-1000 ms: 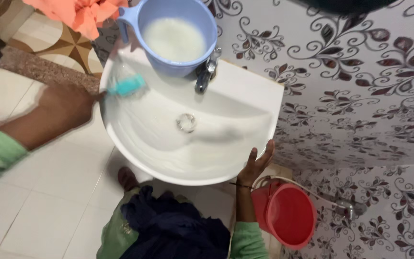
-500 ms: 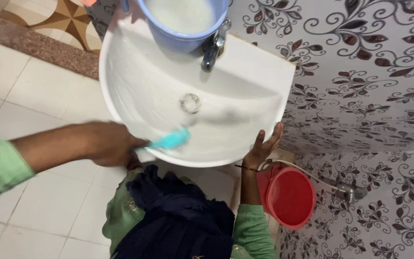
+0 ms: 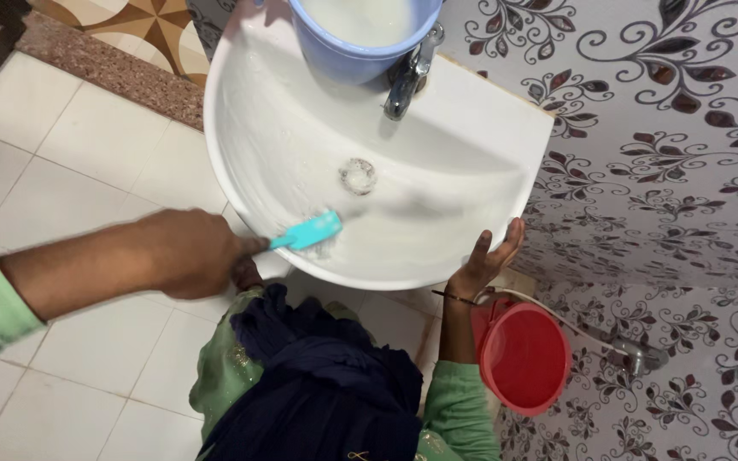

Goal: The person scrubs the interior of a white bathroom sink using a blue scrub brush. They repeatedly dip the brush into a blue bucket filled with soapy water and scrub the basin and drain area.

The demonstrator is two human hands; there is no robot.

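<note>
Nearest the camera hung dark blue cloth (image 3: 318, 384) over green clothing; beside it, low on the right, stood a red bucket (image 3: 523, 358) on the pale tiled floor (image 3: 70, 154), close under the basin's edge; a thin hose curved over the bucket toward a wall tap (image 3: 638, 352). The left hand (image 3: 190, 253) was clenched round the handle of a turquoise brush (image 3: 305, 232); the brush head lay inside the white washbasin (image 3: 471, 145), against the near inner wall, just short of the drain (image 3: 358, 176). The right hand (image 3: 484, 260) gripped the basin's near rim, fingers spread up over the edge. Farther off, a chrome tap (image 3: 407, 81) leaned over the bowl; touching it stood a light blue jug (image 3: 360, 47) holding cloudy white liquid; behind ran the floral-patterned wall (image 3: 676, 128).
</note>
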